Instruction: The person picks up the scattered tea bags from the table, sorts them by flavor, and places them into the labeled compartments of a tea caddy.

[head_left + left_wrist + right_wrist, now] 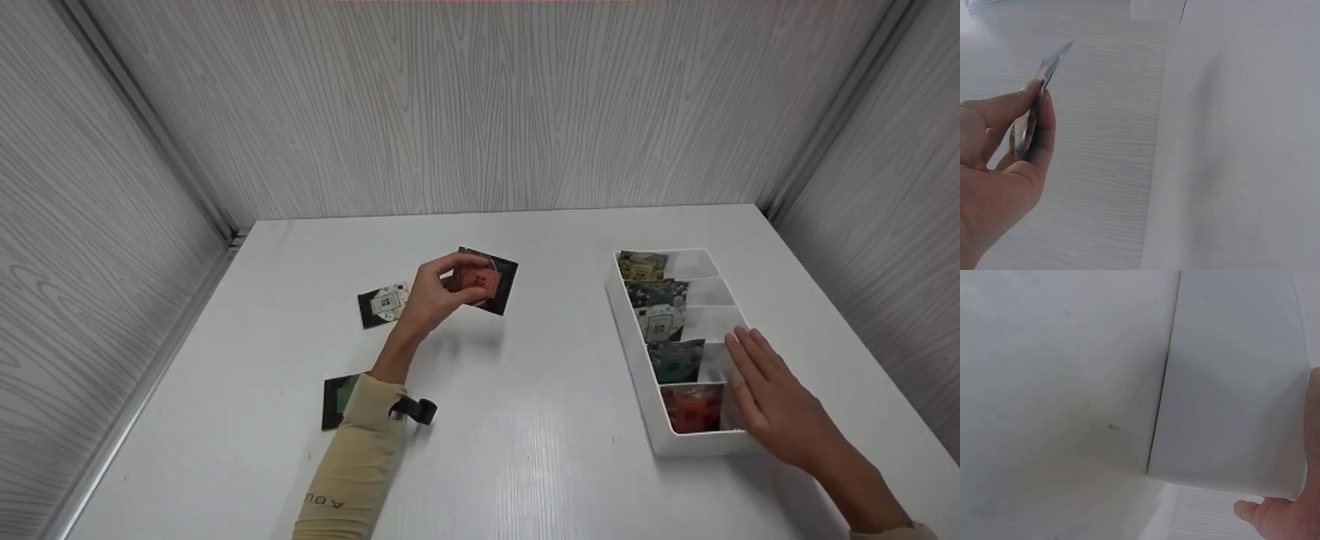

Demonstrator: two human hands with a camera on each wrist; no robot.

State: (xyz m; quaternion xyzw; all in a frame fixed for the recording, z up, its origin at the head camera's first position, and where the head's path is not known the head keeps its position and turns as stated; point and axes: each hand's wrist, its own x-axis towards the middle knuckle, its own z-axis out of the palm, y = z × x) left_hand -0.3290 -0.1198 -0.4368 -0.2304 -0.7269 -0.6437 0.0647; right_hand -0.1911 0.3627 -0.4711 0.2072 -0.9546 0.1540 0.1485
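Note:
Between thumb and fingers, my left hand [433, 298] pinches a small flat square packet [507, 286], black with a red label, raised over the table. The left wrist view shows this packet [1055, 61] nearly edge-on, tilted upward. My right hand [791, 412] lies with straight fingers along the right rim of a white divided box [636, 382]. In the right wrist view, the hand [1292, 520] is at the edge of the box's side wall [1230, 394]. Similar packets stand in the box's compartments, the nearest being a red packet [691, 409].
A black-and-white packet [384, 303] lies on the white table [525, 465] left of my left hand. Partly under the left sleeve [356, 457] in view is a green-and-black packet [334, 401]. Wood-grain panels [487, 112] enclose the table at the back and both sides.

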